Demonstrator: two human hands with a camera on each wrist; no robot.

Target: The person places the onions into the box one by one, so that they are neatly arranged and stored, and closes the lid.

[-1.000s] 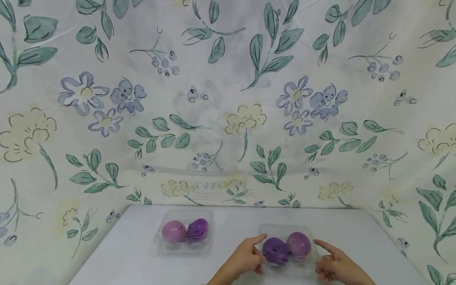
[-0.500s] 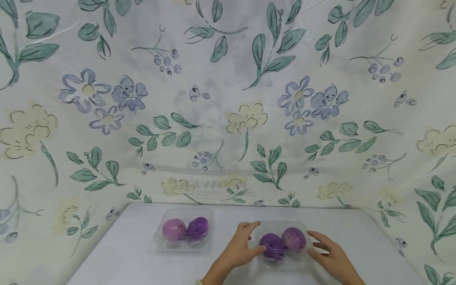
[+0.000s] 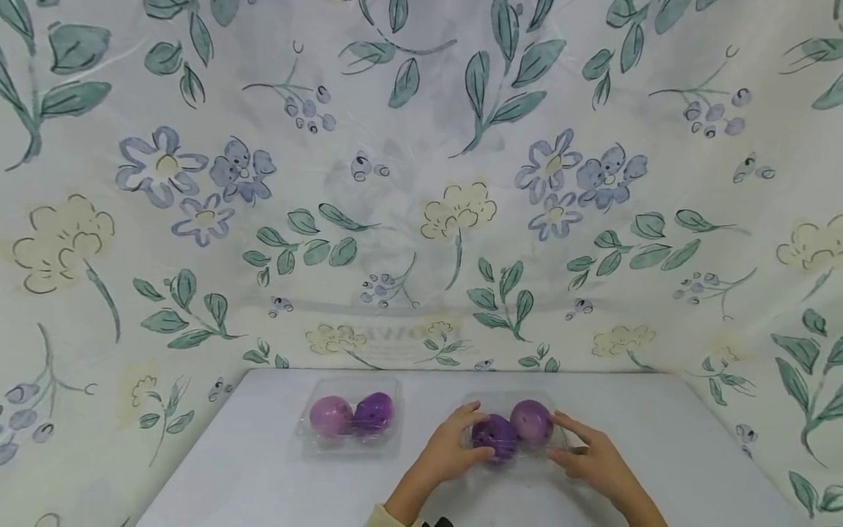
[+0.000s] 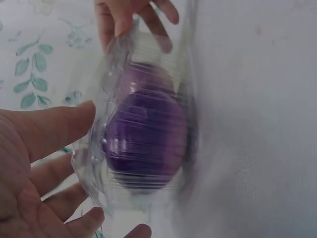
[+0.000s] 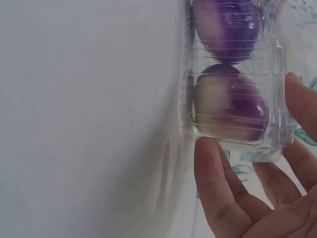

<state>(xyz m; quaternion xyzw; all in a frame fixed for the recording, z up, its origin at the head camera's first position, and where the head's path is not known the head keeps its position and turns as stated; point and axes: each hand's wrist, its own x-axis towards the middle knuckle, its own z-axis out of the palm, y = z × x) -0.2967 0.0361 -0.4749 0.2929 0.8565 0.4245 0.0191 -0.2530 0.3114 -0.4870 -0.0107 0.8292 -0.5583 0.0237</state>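
A clear plastic clamshell box [image 3: 520,461] lies on the table in the head view. Inside are a dark purple round thing [image 3: 497,438] with dark specks and a lighter purple ball-like one [image 3: 532,421]; their kind is unclear. My left hand [image 3: 454,443] is at the box's left side, thumb and fingers spread. In the left wrist view, the left thumb [image 4: 81,121] touches the box's rim. On the opposite side, my right hand [image 3: 593,461] rests its fingers against the box. The right wrist view shows a right fingertip [image 5: 205,146] at a corner of the box, fingers fairly straight.
To the left stands a second clear clamshell box [image 3: 349,448] with a pink round thing [image 3: 331,416] and a purple one [image 3: 375,411] inside. A white table [image 3: 263,483] lies beneath. Behind it hangs a floral cloth [image 3: 408,183].
The right-hand box has moved left and toward the back of the table. Both hands went from pointing index fingers with curled other fingers to spread fingers and thumbs at its sides.
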